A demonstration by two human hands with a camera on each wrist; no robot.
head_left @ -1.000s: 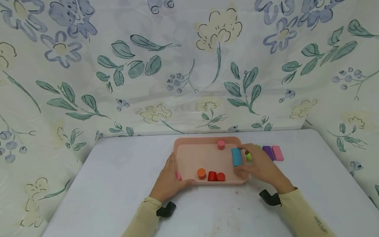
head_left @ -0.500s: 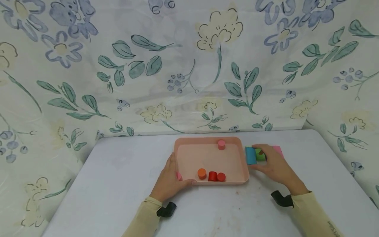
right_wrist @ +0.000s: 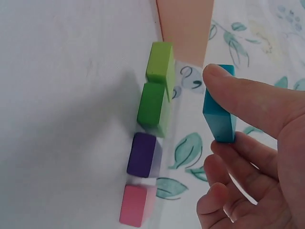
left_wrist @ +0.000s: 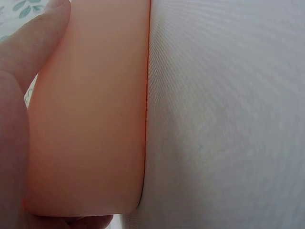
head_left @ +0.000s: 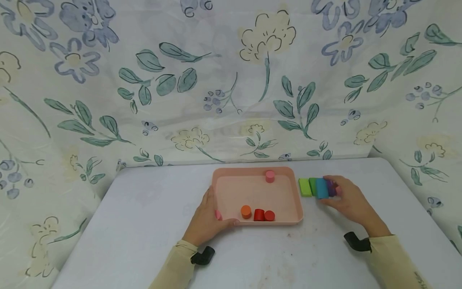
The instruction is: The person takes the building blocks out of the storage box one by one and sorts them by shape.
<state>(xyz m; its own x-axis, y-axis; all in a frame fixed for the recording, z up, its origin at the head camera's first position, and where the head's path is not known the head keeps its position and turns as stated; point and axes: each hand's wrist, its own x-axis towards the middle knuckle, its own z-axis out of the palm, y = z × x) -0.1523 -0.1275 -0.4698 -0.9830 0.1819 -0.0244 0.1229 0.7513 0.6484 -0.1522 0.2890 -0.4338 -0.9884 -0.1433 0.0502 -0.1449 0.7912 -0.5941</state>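
Note:
My right hand point(head_left: 350, 200) pinches a blue rectangular block point(head_left: 322, 188) between thumb and fingers. In the right wrist view it hangs above a row of blocks: light green point(right_wrist: 159, 64), green point(right_wrist: 152, 109), purple point(right_wrist: 142, 155) and pink point(right_wrist: 133, 205). My left hand point(head_left: 205, 220) holds the front left corner of a shallow peach tray point(head_left: 252, 171), thumb along the front rim, fingers along the left side. Inside the tray are an orange cylinder point(head_left: 246, 211), two red ones point(head_left: 259, 215) near the front, and a pink one point(head_left: 270, 176) at the back.
A pink piece point(head_left: 218, 215) in the tray is partly hidden by my left hand. Everything stands on a white table point(head_left: 162, 200). Behind it hangs a flower-printed cloth point(head_left: 216, 80). The row of blocks lies right of the tray.
My right hand has carried the blue block rightward, from over the tray's right edge to above the row of blocks. The left hand and tray have stayed put.

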